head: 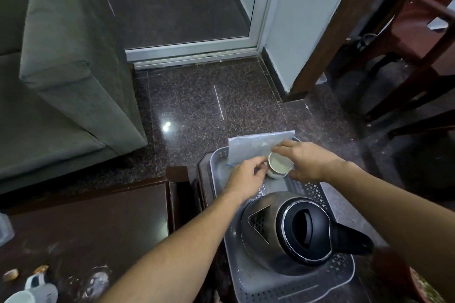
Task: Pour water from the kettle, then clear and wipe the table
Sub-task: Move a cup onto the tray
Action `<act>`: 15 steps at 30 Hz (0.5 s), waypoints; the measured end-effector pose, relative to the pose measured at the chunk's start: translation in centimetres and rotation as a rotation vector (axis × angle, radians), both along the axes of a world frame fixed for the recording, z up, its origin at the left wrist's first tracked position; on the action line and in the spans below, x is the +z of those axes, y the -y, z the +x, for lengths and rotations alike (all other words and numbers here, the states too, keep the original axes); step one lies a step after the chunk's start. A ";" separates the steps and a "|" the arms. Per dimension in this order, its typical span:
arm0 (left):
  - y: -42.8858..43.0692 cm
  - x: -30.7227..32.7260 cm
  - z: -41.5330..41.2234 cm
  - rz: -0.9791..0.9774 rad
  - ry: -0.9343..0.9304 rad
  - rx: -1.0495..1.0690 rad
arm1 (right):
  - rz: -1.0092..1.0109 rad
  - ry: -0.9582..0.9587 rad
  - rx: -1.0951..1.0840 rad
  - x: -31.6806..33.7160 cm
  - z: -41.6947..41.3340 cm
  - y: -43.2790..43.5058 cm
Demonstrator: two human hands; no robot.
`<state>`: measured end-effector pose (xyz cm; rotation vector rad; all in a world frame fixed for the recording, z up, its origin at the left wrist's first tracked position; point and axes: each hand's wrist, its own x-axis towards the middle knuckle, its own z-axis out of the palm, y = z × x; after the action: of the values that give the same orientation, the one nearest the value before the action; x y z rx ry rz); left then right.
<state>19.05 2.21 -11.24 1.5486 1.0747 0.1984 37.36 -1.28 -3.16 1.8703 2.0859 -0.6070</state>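
A steel kettle with a black lid and handle stands on a grey perforated tray at the lower right. At the tray's far end sits a small white cup on its saucer. My left hand pinches the cup's left side. My right hand rests over the cup's right rim, fingers spread and touching a clear plastic bag that leans on the tray's far edge.
A dark brown table at the lower left carries crumbs, spill marks and a white mug at its near corner. A grey sofa stands at the left. Wooden chairs stand at the right on polished granite floor.
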 end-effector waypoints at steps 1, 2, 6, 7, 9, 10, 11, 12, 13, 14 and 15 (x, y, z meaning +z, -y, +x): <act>0.0 -0.1 0.1 -0.005 0.001 0.006 | 0.009 0.003 0.008 -0.1 0.1 0.1; 0.0 -0.1 0.1 -0.008 0.004 0.011 | 0.022 0.009 0.015 -0.1 0.2 0.2; 0.0 -0.3 0.3 -0.024 0.011 0.014 | 0.064 0.030 0.021 -0.6 0.4 0.5; 0.0 -0.3 0.3 -0.024 0.008 0.010 | 0.066 0.032 0.022 -0.7 0.3 0.6; -0.1 -0.4 0.2 -0.029 0.005 0.005 | 0.071 0.035 0.032 -0.6 0.3 0.7; -0.1 -0.4 0.2 -0.032 0.007 0.007 | 0.082 0.033 0.039 -0.4 0.4 0.8; -0.1 -0.3 0.0 -0.030 0.010 0.009 | 0.101 0.031 0.048 0.0 0.6 0.9; -0.1 -0.1 -0.2 -0.023 0.013 0.013 | 0.125 0.028 0.056 0.5 0.8 1.0; -0.1 0.0 -0.7 -0.013 0.016 0.020 | 0.151 0.025 0.063 1.1 0.9 1.0; -0.2 0.1 -1.3 -0.002 0.020 0.032 | 0.179 0.025 0.068 1.8 1.0 1.1; -0.3 0.3 -2.1 0.012 0.026 0.048 | 0.211 0.030 0.066 2.6 1.0 1.2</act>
<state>16.90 2.53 -10.92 1.5284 1.0928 0.2579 38.34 -2.44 -0.61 1.8958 2.2579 -0.3527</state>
